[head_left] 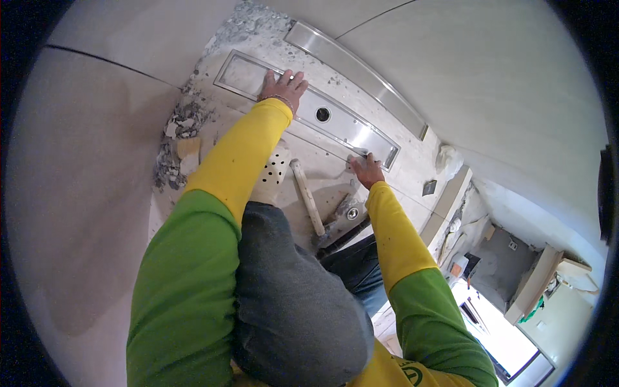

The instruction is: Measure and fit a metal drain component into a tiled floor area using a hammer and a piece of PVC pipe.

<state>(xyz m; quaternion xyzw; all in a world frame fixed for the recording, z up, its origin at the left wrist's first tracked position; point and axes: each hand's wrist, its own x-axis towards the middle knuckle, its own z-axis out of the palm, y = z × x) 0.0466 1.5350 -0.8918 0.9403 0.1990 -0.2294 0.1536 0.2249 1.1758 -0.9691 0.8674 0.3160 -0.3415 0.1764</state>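
A long shallow stainless steel drain channel (361, 137) with a round dark hole lies on the dusty floor, slanting down to the right. My left hand (284, 89) rests flat on it, left of the hole, fingers spread. Near its right end my right hand (367, 171) touches the near edge with fingers apart, partly bent; neither hand holds anything. Beyond the channel, a second long metal strip (351, 57) lies along the wall base. Between my arms is a tool with a worn pale handle (306, 197), seemingly a hammer with a dusty head.
Broken rubble (177, 151) lies along the left wall. My pale perforated shoe (276, 171) is below the channel. A round metal drain fitting (353, 213) and a black bar (345, 240) lie near my knee. A crumpled plastic bag (448, 160) sits at the right wall.
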